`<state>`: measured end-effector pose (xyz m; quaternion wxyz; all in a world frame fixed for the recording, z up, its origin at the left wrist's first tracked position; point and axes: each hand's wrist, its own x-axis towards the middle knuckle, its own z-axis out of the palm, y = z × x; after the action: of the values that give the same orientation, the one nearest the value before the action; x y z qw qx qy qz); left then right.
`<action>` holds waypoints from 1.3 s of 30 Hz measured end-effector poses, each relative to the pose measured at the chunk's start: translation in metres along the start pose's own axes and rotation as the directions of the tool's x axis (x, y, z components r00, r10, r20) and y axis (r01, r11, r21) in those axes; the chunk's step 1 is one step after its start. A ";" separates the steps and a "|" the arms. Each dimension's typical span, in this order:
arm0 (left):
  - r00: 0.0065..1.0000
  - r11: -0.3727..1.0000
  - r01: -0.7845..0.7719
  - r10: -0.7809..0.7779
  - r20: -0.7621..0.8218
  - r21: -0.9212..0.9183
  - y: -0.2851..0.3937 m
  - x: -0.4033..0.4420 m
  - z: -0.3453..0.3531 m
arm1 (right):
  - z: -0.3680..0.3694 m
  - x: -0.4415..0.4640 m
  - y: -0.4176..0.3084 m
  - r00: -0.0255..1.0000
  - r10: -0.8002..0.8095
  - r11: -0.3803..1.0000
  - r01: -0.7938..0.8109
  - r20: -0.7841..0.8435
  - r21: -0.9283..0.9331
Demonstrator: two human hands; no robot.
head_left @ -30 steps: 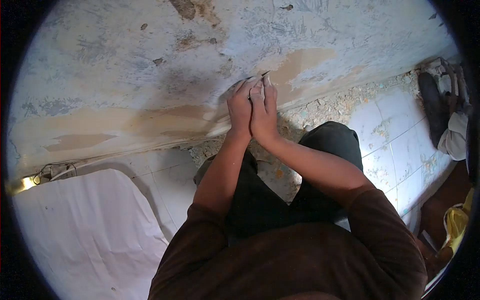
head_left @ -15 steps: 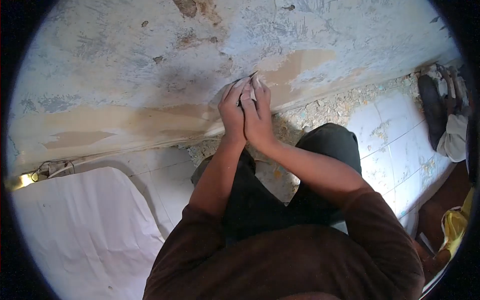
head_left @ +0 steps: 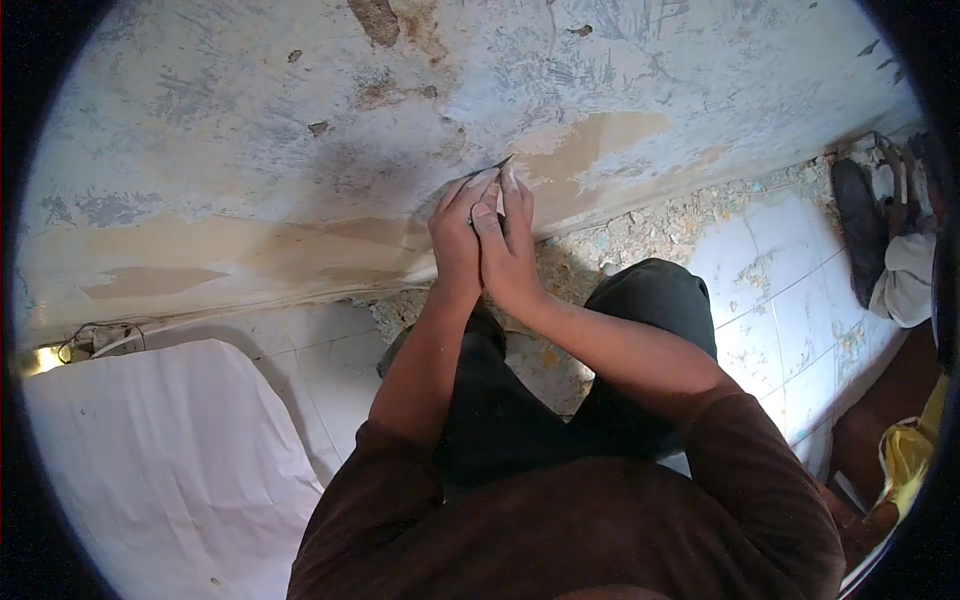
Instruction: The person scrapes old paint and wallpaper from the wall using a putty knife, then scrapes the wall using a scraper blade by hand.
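My left hand (head_left: 456, 240) and my right hand (head_left: 510, 255) are pressed together side by side, low on the peeling wall (head_left: 240, 110). Both are closed around a scraper (head_left: 508, 161), of which only the thin dark edge of the blade shows past my fingertips. The blade lies against the wall, by the left end of a bare tan patch (head_left: 590, 140). My palms and fingers hide the rest of the tool. Pale dust coats my fingertips.
Crumbled paint and plaster (head_left: 660, 222) lie along the foot of the wall. A white sheet (head_left: 165, 450) covers the floor at left, near a small lit lamp (head_left: 47, 358). Dark shoes (head_left: 860, 220) and a yellow bag (head_left: 906, 455) are at right.
My two hands have shifted slightly down and to the left together, still gripping the scraper. More of the blade's edge shows above my fingertips.
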<state>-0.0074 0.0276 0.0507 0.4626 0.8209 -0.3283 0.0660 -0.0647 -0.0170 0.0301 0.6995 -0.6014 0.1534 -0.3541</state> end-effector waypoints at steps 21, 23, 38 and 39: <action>0.995 0.996 -0.045 0.039 0.088 0.072 -0.007 0.001 0.014 | -0.001 -0.001 0.006 0.995 0.091 0.994 -0.093 -0.038 -0.057; 0.993 0.988 -0.111 0.106 0.047 0.109 -0.003 0.001 0.003 | -0.006 0.001 0.004 0.997 0.076 0.997 -0.077 -0.023 -0.031; 0.995 0.994 -0.098 0.098 -0.022 0.038 -0.003 -0.002 -0.007 | 0.004 -0.006 0.008 0.998 -0.028 0.994 0.034 0.062 -0.099; 0.992 0.993 -0.117 0.118 -0.048 0.024 -0.001 -0.002 -0.007 | 0.004 -0.006 0.006 0.997 -0.032 0.994 0.039 0.065 -0.103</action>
<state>-0.0070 0.0345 0.0533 0.4573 0.8031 -0.3637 0.1170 -0.0645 -0.0099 0.0244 0.6652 -0.6506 0.1388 -0.3390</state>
